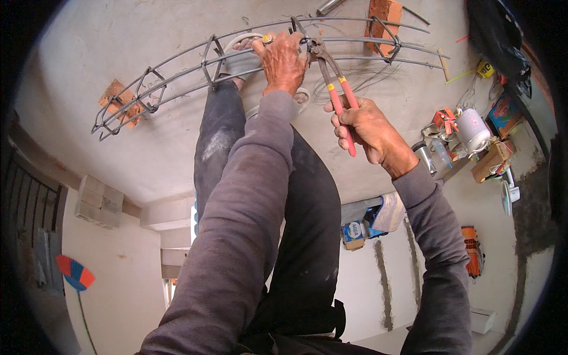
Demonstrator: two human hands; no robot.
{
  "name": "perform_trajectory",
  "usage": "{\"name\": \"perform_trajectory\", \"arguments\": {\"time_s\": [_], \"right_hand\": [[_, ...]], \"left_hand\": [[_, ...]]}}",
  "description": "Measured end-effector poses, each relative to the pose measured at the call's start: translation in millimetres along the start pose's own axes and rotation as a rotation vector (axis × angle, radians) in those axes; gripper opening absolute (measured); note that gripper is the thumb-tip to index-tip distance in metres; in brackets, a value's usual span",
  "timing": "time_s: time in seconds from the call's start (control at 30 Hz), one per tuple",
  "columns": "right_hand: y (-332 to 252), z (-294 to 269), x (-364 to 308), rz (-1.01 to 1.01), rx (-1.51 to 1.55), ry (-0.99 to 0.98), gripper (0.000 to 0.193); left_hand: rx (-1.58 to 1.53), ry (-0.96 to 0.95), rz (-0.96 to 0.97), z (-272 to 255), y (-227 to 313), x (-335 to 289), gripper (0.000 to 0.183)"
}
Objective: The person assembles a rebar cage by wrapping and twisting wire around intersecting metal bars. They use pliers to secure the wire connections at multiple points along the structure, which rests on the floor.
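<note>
A long rebar cage (pixel 206 63), made of steel bars tied with bent stirrups, stretches across the floor in front of me. My left hand (pixel 283 64) is closed on the cage beside a stirrup near its middle; its fingertips are partly hidden. In my right hand (pixel 368 127) is a pair of pincers (pixel 335 99) with red and yellow handles, the fingers wrapped round the grips. The pincer jaws meet the cage at that stirrup, just right of my left hand. Any tie wire between the jaws is too small to make out.
Bricks prop both cage ends: one on the left (pixel 122 105), another on the right (pixel 383 26). Loose wire (pixel 373 76) lies beneath the bars. My sandalled foot (pixel 244 44) is under the cage. At right stand a white jug (pixel 473 130), a metal tumbler (pixel 423 157) and boxes.
</note>
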State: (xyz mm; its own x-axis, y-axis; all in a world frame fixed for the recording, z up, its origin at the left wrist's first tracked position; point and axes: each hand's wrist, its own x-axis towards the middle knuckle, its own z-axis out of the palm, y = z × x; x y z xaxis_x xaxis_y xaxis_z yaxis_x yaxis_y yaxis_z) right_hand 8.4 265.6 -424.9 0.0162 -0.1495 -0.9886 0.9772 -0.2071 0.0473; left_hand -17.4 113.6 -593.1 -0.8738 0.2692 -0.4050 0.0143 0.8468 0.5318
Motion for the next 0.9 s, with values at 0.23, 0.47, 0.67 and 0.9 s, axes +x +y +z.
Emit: {"name": "perform_trajectory", "arguments": {"time_s": [0.23, 0.47, 0.67, 0.9], "right_hand": [[9, 4, 2, -0.023, 0.014, 0.023, 0.034], [20, -3, 9, -0.048, 0.049, -0.005, 0.039], [-8, -27, 0, 0.034, 0.020, -0.097, 0.028], [-16, -46, 0, 0.140, 0.303, -0.370, 0.022]], "left_hand": [[-0.006, 0.073, 0.036, 3, 0, 1, 0.031], [-0.013, 0.033, 0.033, -4, 3, -1, 0.040], [-0.059, 0.061, 0.020, -24, 26, -17, 0.082], [-0.063, -0.021, 0.360, -45, 56, -24, 0.084]]}}
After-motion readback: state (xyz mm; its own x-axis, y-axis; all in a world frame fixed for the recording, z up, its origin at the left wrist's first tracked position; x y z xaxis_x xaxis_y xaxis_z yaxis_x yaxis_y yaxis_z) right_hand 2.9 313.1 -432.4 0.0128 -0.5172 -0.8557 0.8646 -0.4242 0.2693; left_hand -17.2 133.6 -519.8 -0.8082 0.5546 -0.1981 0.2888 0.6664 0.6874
